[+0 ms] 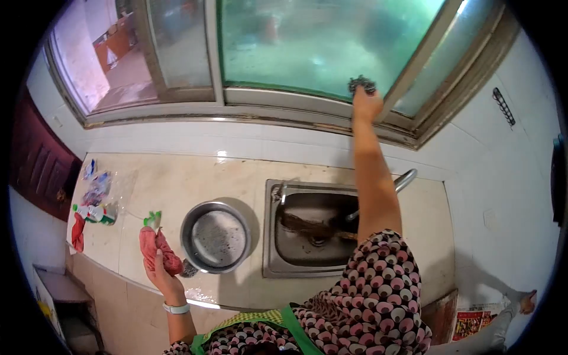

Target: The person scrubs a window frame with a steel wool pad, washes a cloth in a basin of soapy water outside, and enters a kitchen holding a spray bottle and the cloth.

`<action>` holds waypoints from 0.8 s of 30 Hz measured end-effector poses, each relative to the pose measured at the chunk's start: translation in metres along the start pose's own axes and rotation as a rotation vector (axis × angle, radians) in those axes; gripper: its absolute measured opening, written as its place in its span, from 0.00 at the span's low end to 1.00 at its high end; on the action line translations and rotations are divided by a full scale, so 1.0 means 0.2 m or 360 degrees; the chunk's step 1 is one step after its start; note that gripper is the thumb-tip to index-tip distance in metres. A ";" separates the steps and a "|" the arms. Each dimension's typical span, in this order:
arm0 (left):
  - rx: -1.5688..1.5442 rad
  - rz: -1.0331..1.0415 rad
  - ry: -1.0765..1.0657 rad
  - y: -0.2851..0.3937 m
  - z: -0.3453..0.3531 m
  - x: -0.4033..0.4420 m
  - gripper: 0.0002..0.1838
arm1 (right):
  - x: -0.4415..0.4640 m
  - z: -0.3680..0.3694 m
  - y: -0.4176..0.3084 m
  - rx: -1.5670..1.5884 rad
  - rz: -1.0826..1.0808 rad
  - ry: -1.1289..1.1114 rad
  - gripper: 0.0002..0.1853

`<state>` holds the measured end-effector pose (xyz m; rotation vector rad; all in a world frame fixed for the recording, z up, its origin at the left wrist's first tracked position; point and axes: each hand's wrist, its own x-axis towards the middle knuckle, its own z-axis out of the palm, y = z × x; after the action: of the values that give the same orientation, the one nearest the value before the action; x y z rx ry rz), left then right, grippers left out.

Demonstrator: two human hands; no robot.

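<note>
My right hand (pixel 368 106) clutches a scourer (pixel 362 84) at the pane's (pixel 296 47) lower right, arm stretched past the sink (pixel 271 236) seemingly for reach, while my left hand (pixel 158 273) grips a bunched rag (pixel 155 244) beside the pot (pixel 187 236), likely to have it handy.

No legible wording: bottle label (pixel 107 215) and red-and-yellow printed panel (pixel 470 324) too small and blurred to read.

Right arm (pixel 378 189) was extended forward, nearly straight, right hand (pixel 368 105) closed in a grip. Left hand (pixel 163 277) was closed, thumb pointing forward.
</note>
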<state>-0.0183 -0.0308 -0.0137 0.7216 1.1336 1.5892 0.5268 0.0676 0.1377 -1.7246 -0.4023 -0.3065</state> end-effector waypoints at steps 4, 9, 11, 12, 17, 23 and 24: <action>-0.0046 0.0005 -0.0092 -0.04 0.21 -0.04 0.14 | 0.46 -0.43 -0.15 -0.0223 -0.0647 0.0325 0.14; -0.0129 0.0033 -0.0304 -0.05 0.62 -0.14 0.17 | 0.94 -0.59 -0.40 -0.0299 -0.1474 0.0409 0.12; -0.0072 0.0046 -0.0399 -0.05 0.77 -0.20 0.16 | 1.09 -0.51 -0.40 -0.0321 -0.1592 0.0119 0.11; -0.0067 0.0062 -0.0407 -0.06 0.80 -0.22 0.16 | 1.10 -0.45 -0.38 -0.0447 -0.1739 0.0189 0.11; -0.0042 -0.0040 -0.0467 -0.10 0.97 -0.32 0.14 | 0.92 -0.50 0.06 -0.0355 -0.1423 -0.0206 0.08; 0.0039 0.0017 -0.0415 -0.18 0.98 -0.33 0.14 | 0.77 -0.45 0.64 -0.0850 -0.1150 -0.0677 0.06; 0.0082 -0.0016 -0.0384 -0.19 0.96 -0.35 0.14 | 0.82 -0.48 0.58 -0.0932 -0.1049 -0.0740 0.06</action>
<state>0.1846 -0.0344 0.0300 0.9136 1.0017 1.4252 0.7258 -0.0292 0.1202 -2.1968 -1.3376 -0.5318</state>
